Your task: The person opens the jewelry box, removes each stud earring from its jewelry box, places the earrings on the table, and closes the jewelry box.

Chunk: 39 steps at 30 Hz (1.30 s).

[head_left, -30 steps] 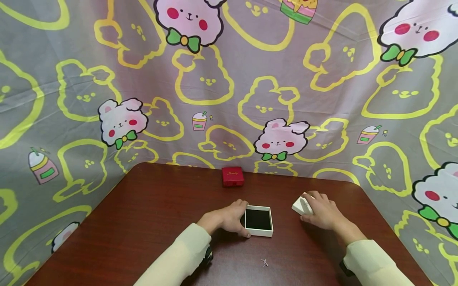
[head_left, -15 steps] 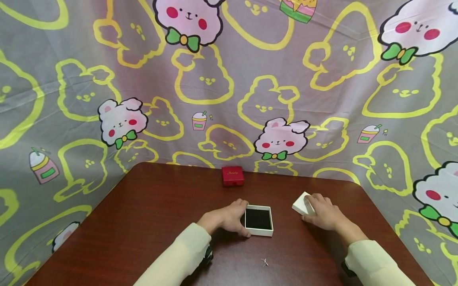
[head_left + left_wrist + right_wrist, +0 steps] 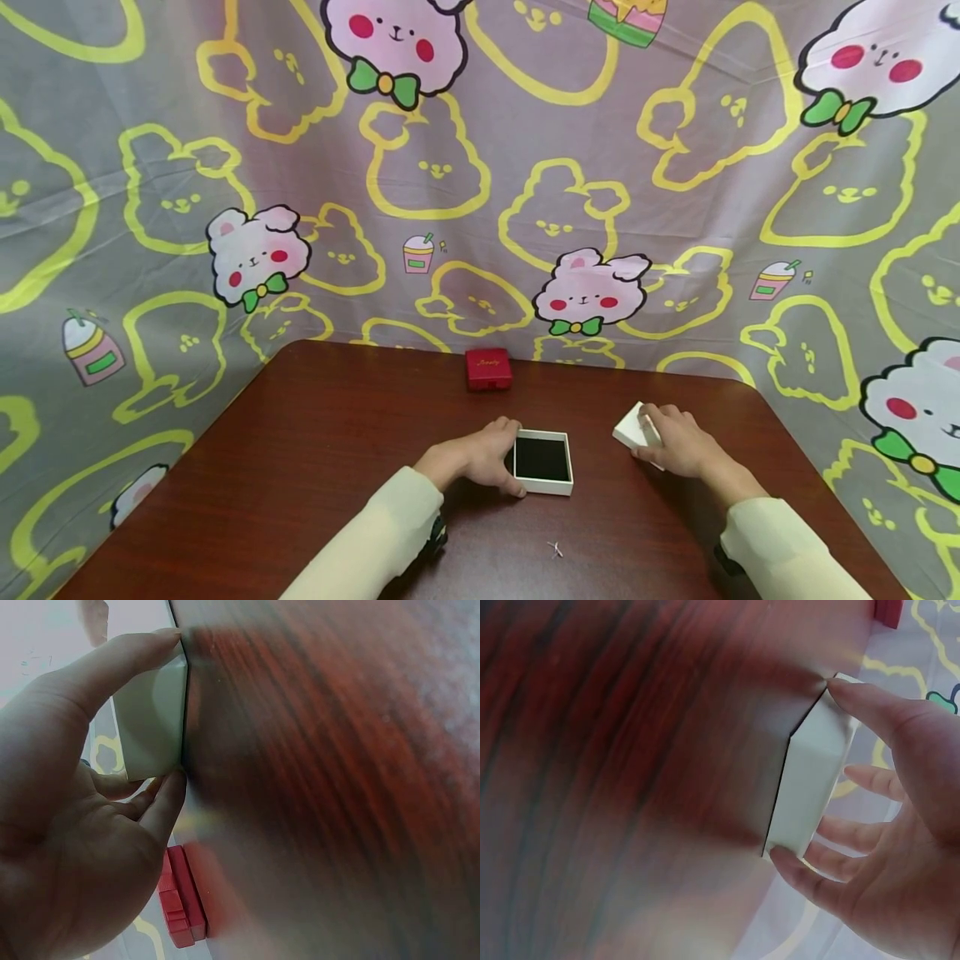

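Note:
A white square box (image 3: 543, 487) with a black inside stands uncovered on the brown table. My left hand (image 3: 487, 456) grips its left side, thumb at the near corner and fingers at the far one. In the left wrist view, the thumb and fingertips span the box's pale side wall (image 3: 154, 720). To the right, a white box lid (image 3: 633, 429) lies on the table. My right hand (image 3: 678, 444) holds it by its edges, as the right wrist view shows, with thumb and a finger at two ends of one lid side (image 3: 806, 780).
A small red box (image 3: 488, 371) with gold lettering stands at the table's back edge. Some thin, whitish crossed pieces (image 3: 555, 549) lie near the front, too small to identify. A patterned curtain (image 3: 450, 167) hangs behind and along both sides of the table (image 3: 337, 433).
The lid's top looks brighter and flatter than a second ago, and its near corner now shows beneath my right hand. My left hand and the open box have stayed in place.

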Tool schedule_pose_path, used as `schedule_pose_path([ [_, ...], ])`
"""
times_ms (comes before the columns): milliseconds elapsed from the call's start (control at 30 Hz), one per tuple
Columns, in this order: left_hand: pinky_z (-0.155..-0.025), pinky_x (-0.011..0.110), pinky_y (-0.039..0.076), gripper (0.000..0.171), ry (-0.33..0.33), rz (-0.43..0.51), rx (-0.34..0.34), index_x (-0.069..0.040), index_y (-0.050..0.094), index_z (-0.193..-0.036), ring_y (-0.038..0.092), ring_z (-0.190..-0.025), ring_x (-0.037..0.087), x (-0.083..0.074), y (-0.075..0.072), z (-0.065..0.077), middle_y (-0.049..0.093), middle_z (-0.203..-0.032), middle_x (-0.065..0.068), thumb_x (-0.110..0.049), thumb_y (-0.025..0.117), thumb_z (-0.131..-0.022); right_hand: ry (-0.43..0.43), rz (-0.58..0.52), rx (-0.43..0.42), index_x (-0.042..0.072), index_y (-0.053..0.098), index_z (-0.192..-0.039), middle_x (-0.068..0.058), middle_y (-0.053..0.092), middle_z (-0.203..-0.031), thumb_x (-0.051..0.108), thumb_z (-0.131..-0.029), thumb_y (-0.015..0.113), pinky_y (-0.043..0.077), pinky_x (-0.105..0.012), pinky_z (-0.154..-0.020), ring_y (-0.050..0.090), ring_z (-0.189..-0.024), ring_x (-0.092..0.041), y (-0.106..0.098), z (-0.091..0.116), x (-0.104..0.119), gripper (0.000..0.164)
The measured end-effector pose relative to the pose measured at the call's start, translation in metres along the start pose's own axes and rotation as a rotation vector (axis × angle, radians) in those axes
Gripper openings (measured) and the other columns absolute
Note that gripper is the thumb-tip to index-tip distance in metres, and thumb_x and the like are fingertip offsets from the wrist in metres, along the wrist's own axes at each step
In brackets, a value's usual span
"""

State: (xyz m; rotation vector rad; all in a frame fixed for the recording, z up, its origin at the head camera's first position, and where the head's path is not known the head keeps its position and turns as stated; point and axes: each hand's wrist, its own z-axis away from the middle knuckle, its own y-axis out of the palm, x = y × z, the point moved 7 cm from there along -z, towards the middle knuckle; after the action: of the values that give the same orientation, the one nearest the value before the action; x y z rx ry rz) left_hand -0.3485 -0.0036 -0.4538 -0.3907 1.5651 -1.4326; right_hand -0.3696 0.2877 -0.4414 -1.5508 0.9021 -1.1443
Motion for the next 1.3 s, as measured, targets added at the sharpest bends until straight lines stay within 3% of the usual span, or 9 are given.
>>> schedule_pose_path([
  [767, -0.100, 0.030, 0.045, 0.085, 0.014, 0.001, -0.001, -0.002, 0.045, -0.137, 0.050, -0.109, 0.015, -0.0006, -0.0003, -0.0001, 0.050, -0.114, 0.002, -0.040, 0.090, -0.075, 0.009, -0.023, -0.011, 0.006, 0.054, -0.126, -0.031, 0.054, -0.124, 0.039, -0.080, 0.084, 0.050, -0.058, -0.066, 0.054, -0.105, -0.048, 0.0001, -0.0025, 0.0003, 0.064],
  [1300, -0.102, 0.030, 0.044, 0.086, 0.008, -0.004, -0.004, -0.002, 0.045, -0.137, 0.050, -0.112, 0.016, -0.0006, 0.0002, 0.0007, 0.050, -0.115, 0.003, -0.039, 0.091, -0.075, 0.016, -0.018, -0.026, 0.011, 0.056, -0.127, -0.025, 0.055, -0.126, 0.045, -0.080, 0.084, 0.050, -0.059, -0.067, 0.053, -0.109, -0.042, -0.0035, -0.0025, 0.0060, 0.064],
])
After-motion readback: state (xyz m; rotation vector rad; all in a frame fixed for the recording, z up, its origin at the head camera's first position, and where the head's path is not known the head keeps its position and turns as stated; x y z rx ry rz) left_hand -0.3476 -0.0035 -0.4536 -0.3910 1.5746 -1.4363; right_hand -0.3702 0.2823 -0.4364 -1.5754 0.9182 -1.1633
